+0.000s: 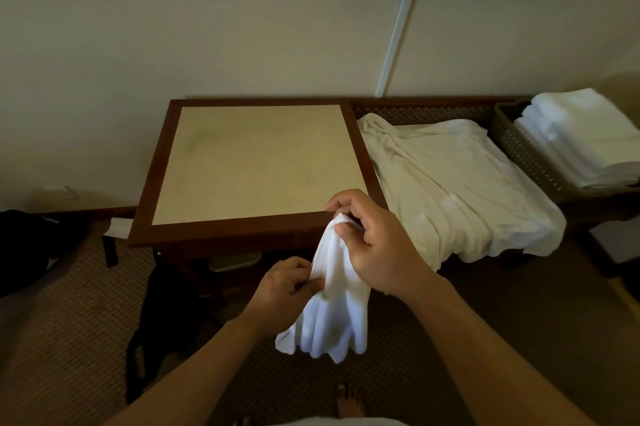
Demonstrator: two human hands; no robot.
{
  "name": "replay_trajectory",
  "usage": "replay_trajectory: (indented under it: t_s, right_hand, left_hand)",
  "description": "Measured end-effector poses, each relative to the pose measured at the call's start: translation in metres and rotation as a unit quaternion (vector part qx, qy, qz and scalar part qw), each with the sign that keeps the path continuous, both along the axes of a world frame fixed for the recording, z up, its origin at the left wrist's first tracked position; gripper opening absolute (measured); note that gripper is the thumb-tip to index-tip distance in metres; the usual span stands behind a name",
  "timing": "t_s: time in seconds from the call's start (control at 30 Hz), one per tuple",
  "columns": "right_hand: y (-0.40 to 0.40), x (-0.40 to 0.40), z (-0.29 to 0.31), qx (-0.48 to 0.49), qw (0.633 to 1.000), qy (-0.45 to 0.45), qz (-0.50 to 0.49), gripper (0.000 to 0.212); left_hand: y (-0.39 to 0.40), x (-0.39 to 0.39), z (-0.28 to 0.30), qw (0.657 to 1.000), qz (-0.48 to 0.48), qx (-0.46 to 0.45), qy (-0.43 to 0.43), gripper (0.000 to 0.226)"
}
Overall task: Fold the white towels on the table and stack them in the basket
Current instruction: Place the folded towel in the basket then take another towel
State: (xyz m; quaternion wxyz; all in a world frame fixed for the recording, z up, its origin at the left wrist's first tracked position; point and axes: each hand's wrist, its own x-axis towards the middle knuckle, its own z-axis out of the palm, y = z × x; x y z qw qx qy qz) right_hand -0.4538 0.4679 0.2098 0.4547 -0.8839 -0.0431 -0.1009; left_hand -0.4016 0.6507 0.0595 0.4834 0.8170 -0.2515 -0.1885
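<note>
The right hand (pixel 375 245) pinches the top of a white towel (pixel 329 308) between thumb and curled fingers, holding it up in front of the near edge of the desk (pixel 256 162). The left hand (pixel 284 287) sits lower and just beside it, its thumb and fingers nipping an edge of the same towel partway down. Held this way the cloth hangs bunched in long folds below both hands, clear of the desk and above the carpet (pixel 69 339). My reading is that the hands are hunting along an edge for corners, so the towel can be opened out flat before any fold is made.

The desk top lies directly ahead of the hands, which suits it as the surface to spread and fold on. To its right, touching its edge, a cream sheet (pixel 453 190) covers a lower bench and spills over its front. It looks larger than the towel in hand, and whether it counts as one of the towels I cannot tell.

Farther right, at the end of that bench, stands a woven basket (pixel 512 145) with a stack (pixel 581 141) of folded white towels rising above its rim. So part of the job appears done, and the basket sits within a sideways reach of the folding spot.

A dark bag (pixel 162 314) rests on the carpet under the desk's left side.
</note>
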Motion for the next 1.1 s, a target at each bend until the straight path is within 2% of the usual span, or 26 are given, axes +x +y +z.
replay_trajectory:
  t_s: [0.17, 0.33, 0.43, 0.5, 0.57, 0.67, 0.83, 0.9, 0.97, 1.03, 1.1]
  right_hand:
    - [-0.002, 0.0, 0.013, 0.032, 0.999, -0.037, -0.01, 0.034]
    - [-0.01, 0.0, 0.015, 0.064, 0.997, -0.039, -0.027, 0.035]
    - [-0.017, 0.0, 0.018, 0.082, 0.994, -0.046, -0.049, 0.038]
    - [-0.021, 0.001, 0.019, 0.092, 0.993, -0.048, -0.061, 0.038]
    - [-0.024, 0.002, 0.018, 0.107, 0.991, -0.048, -0.072, 0.038]
    - [-0.026, 0.004, 0.018, 0.132, 0.986, -0.05, -0.086, 0.04]
    - [-0.021, 0.007, 0.015, 0.136, 0.987, -0.057, -0.07, 0.042]
    - [-0.021, 0.008, 0.012, 0.133, 0.987, -0.058, -0.07, 0.042]
    - [-0.025, 0.009, 0.011, 0.138, 0.985, -0.062, -0.086, 0.039]
    - [-0.032, 0.01, 0.009, 0.14, 0.982, -0.065, -0.111, 0.034]
    - [-0.04, 0.011, 0.006, 0.124, 0.979, -0.074, -0.147, 0.032]
  left_hand:
    - [-0.001, -0.004, -0.013, 0.996, 0.022, 0.032, 0.076, 0.017]
    - [0.002, -0.002, -0.016, 0.984, 0.12, -0.021, 0.134, 0.014]
    - [0.007, -0.003, -0.016, 0.97, 0.221, -0.068, 0.073, 0.003]
    - [0.012, -0.004, -0.017, 0.954, 0.285, -0.089, 0.001, 0.011]
    - [0.017, -0.001, -0.019, 0.955, 0.28, -0.088, -0.034, 0.018]
    - [0.026, 0.004, -0.025, 0.972, 0.221, -0.052, -0.054, 0.022]
    - [0.042, 0.004, -0.029, 0.98, 0.198, 0.021, -0.01, 0.016]
    - [0.043, 0.007, -0.028, 0.977, 0.213, 0.012, 0.012, 0.014]
    - [0.045, 0.01, -0.025, 0.963, 0.268, -0.009, 0.018, 0.012]
    - [0.05, 0.014, -0.024, 0.95, 0.309, -0.019, -0.039, 0.011]
    - [0.057, 0.02, -0.026, 0.952, 0.284, -0.018, -0.115, 0.011]
